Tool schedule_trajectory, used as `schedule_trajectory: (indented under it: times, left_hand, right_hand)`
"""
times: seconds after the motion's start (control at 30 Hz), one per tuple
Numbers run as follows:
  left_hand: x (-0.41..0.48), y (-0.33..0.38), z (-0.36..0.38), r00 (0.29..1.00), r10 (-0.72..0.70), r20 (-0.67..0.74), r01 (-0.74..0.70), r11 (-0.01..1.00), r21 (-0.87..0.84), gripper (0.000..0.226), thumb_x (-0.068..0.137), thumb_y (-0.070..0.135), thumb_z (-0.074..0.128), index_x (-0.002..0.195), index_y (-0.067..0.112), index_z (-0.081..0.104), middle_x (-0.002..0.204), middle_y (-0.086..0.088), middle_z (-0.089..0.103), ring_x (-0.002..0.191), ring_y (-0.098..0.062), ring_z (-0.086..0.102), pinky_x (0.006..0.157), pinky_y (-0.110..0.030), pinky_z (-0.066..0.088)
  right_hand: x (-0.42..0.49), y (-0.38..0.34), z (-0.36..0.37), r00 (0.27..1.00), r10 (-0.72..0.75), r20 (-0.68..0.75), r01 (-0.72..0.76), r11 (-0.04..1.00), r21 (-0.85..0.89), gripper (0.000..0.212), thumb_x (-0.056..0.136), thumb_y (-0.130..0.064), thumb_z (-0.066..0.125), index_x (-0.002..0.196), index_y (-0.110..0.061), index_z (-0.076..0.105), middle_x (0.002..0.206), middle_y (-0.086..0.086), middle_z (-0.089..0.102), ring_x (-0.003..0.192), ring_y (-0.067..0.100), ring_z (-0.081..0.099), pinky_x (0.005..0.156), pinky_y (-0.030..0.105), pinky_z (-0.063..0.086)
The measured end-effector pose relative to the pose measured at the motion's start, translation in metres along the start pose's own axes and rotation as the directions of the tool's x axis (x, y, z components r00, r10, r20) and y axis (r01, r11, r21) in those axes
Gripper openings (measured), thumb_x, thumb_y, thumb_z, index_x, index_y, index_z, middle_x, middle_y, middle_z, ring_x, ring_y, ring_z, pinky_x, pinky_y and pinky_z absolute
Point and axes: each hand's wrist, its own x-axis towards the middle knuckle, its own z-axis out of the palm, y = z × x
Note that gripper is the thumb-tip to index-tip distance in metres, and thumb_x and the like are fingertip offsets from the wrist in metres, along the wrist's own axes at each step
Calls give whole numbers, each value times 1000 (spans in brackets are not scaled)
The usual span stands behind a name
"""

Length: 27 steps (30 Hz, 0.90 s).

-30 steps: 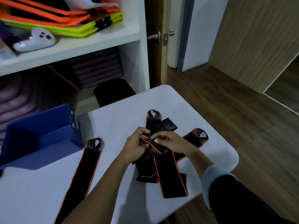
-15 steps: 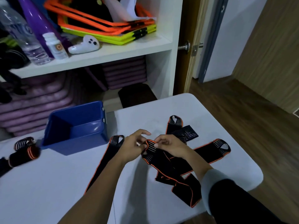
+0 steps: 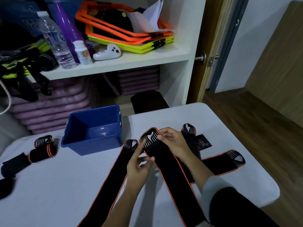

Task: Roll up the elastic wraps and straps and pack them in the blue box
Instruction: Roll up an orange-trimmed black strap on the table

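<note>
1. Elastic wrap (image 3: pixel 170 169), black with orange edging, lies lengthwise on the white counter (image 3: pixel 49 185), its looped end lifted near the right side of the blue box (image 3: pixel 91 146)
2. Right grip (image 3: pixel 173 141) pinches that looped end
3. Left grip (image 3: pixel 139 164) is released, fingers loose beside the wrap's edge
4. Rolled wraps (image 3: pixel 42 149) sit left of the box
</note>
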Motion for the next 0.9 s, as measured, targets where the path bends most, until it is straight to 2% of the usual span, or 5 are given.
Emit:
schedule_trajectory:
  times: [0.17, 0.4, 0.53, 0.77, 0.9]
  left_hand:
    - [11, 12, -3, 994, 33, -107, -19, 992, 124, 57, 79, -8, 62, 122, 31, 57, 119, 7, 62, 92, 14, 56, 77, 0, 40]
    - [27, 30, -45, 988, 126, -91, -111, 981, 159, 53, 84, -6, 56, 127, 25, 54, 123, 5, 59, 115, -11, 55, 100, -27, 45]
    - [41, 46, -80, 978, 204, -45, -193, 966, 172, 49, 85, -2, 57, 125, 26, 57, 122, 6, 62, 112, -9, 57, 96, -20, 45]
    - [48, 81, -135, 933, 358, 29, -354, 906, 233, 42, 87, 7, 60, 123, 29, 58, 114, 12, 62, 99, 10, 53, 85, -4, 39]
    - [43, 103, -171, 889, 442, 122, -458, 860, 226, 54, 82, -1, 63, 128, 26, 54, 118, 12, 56, 100, 0, 54, 82, -3, 39]
  right_hand:
    - [-4, -5, 15, 998, -40, -41, 42, 998, 56, 24, 81, -11, 71, 101, -23, 64, 84, 7, 71, 80, 18, 69, 80, 28, 54]
    - [-14, -20, 28, 970, -105, 219, 131, 986, -107, 43, 82, 0, 65, 115, -27, 64, 106, -9, 66, 79, 19, 66, 79, 20, 52]
    - [-16, -40, 52, 971, -174, 167, 199, 969, -149, 48, 82, 0, 65, 121, -27, 62, 126, -10, 57, 77, 13, 62, 80, 16, 49]
    - [-28, -86, 102, 955, -296, 7, 294, 946, -138, 50, 81, 3, 66, 123, -24, 60, 122, -22, 54, 73, -1, 57, 85, 22, 52]
    - [-43, -110, 128, 941, -336, -46, 327, 934, -142, 52, 82, 2, 66, 122, -31, 59, 123, -26, 52, 73, 4, 56, 90, 20, 50]
